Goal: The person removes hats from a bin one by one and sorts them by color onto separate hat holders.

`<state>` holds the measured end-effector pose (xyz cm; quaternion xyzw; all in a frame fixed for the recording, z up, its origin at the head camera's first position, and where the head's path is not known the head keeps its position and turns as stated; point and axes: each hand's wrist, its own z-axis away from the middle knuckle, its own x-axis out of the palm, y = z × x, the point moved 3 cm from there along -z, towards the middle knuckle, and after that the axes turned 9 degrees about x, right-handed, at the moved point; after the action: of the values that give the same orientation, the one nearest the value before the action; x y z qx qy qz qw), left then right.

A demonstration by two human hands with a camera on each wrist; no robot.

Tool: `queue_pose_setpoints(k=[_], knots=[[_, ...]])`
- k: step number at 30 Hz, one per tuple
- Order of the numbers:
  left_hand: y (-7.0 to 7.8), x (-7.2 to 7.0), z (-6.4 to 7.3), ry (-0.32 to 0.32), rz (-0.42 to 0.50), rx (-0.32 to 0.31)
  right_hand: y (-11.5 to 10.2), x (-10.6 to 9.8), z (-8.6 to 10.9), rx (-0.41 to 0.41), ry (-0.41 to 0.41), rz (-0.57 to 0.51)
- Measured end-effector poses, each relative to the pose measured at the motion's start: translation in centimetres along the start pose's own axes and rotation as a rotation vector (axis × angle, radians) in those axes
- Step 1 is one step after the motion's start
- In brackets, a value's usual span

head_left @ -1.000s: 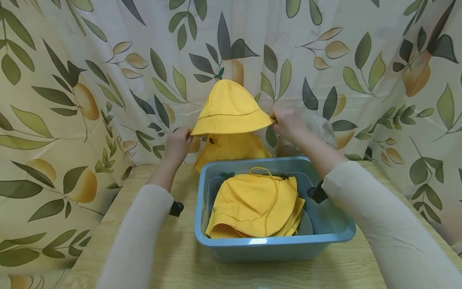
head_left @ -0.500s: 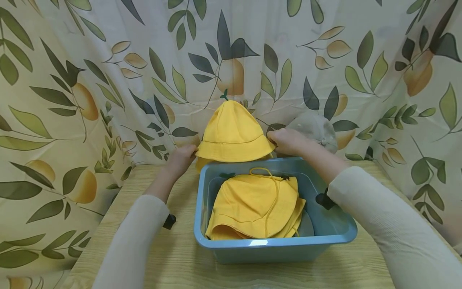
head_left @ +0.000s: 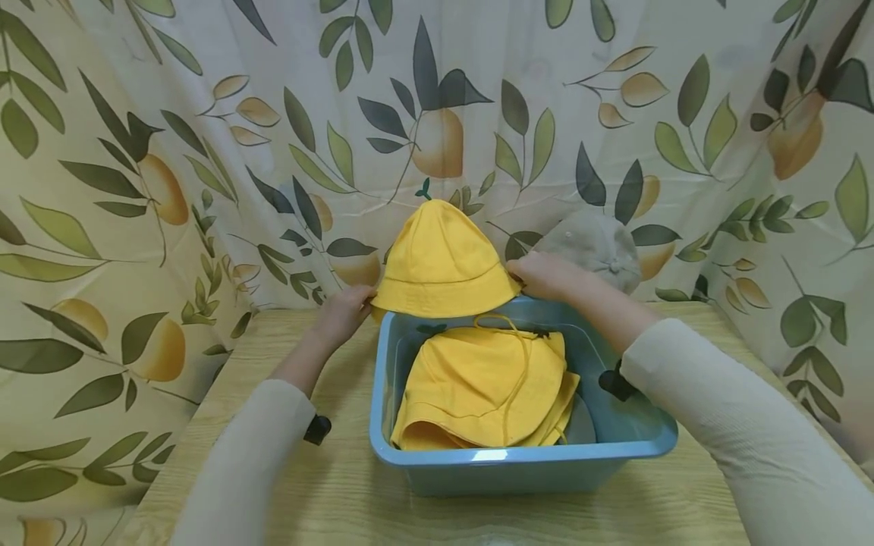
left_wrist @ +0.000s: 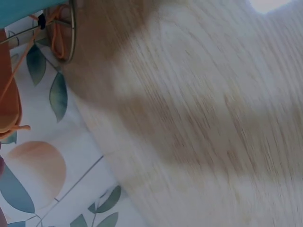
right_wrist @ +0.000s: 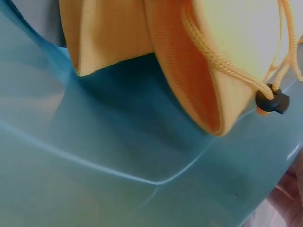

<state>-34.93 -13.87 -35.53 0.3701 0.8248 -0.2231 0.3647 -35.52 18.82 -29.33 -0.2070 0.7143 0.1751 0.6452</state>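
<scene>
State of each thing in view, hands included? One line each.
Sprout hat: crown up, brim gripped at both sides.
Left hand: pinching the brim's left edge.
Right hand: pinching the brim's right edge.
Blue tub: upright, open-topped, partly filled.
Yellow headwear in tub: folded over; count unclear.
Cord: slack, through a black toggle.
Grey cap: beyond the tub, partly hidden.

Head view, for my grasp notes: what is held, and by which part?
The sprout-topped yellow hat, by its brim: left hand at one side, right hand at the other.
</scene>
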Motion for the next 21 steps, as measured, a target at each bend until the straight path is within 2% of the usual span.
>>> queue_pose_setpoints(k=[6,12,16,21], knots=[[0.8,-1.5,0.3,-0.073,0.035,-0.01,-0.3,-1.1,0.4,0.03,-0.05,0.007],[1.8,-3.3,0.6,-0.076,0.092,0.026,-0.9,-2.7,0.8,0.022,-0.055,-0.039],[2.4,-4.0,1.0,-0.117,0.055,0.054,-1.5,-3.4,1.2,0.042,-0.067,-0.06],[3.1,-4.7,1.5,-0.138,0.022,0.075,-2.3,-4.0,1.9,-0.027,-0.022,-0.098]])
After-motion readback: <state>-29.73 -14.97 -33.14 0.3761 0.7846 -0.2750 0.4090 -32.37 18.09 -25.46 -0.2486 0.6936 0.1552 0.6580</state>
